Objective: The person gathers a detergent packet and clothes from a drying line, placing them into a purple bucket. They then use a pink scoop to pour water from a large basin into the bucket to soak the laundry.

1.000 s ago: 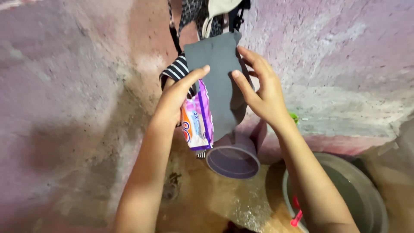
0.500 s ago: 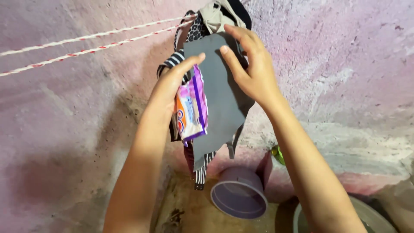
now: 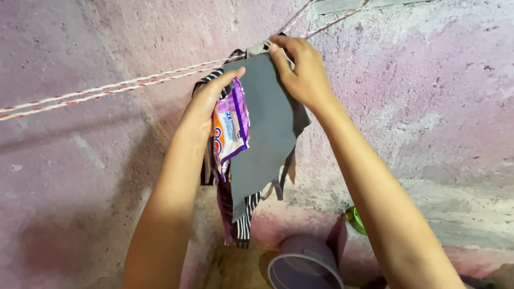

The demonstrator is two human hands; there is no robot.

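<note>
A person's 2 hands lift a grey cloth to a red-and-white rope line strung along a pink wall. The right hand pinches the cloth's top edge at the line; the left hand grips a purple-and-white packet while its thumb presses the cloth. Striped garments hang behind, above a purple bucket.

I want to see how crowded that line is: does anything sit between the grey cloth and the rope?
Yes. Other garments, a striped one and a pale one, already hang on the rope right where the grey cloth is held up by the right hand.
</note>
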